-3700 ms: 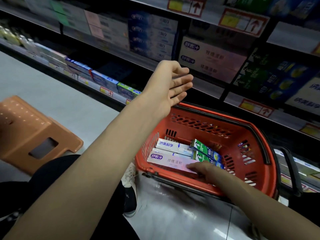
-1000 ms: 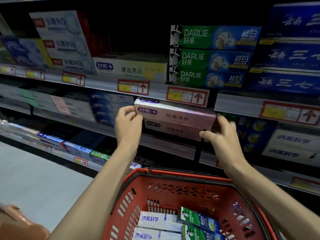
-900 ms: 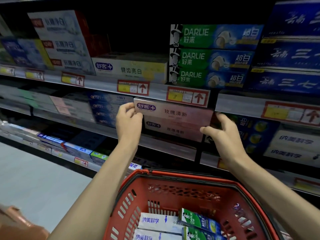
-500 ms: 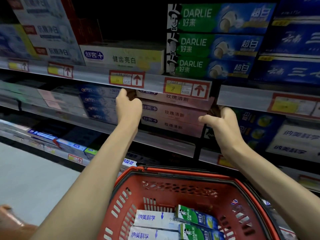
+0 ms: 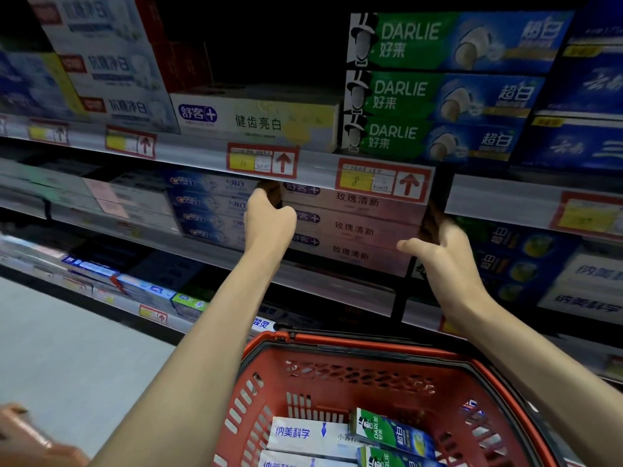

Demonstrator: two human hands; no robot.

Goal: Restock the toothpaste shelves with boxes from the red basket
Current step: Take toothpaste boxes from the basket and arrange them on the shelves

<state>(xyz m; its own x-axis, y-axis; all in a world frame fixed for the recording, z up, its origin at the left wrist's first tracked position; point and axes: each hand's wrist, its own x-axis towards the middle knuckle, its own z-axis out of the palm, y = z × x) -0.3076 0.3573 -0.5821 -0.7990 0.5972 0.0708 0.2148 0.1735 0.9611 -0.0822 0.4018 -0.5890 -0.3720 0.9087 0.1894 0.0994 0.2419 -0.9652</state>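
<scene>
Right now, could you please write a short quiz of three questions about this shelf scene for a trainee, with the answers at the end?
1. True or false: the red basket is empty.
2. How many pink boxes are stacked between the left hand and the right hand? A) two B) three C) five
3. Which brand name is printed on the green boxes lying in the basket?

Key: 1 false, it holds white and green boxes; 2 B; 3 Darlie.
</scene>
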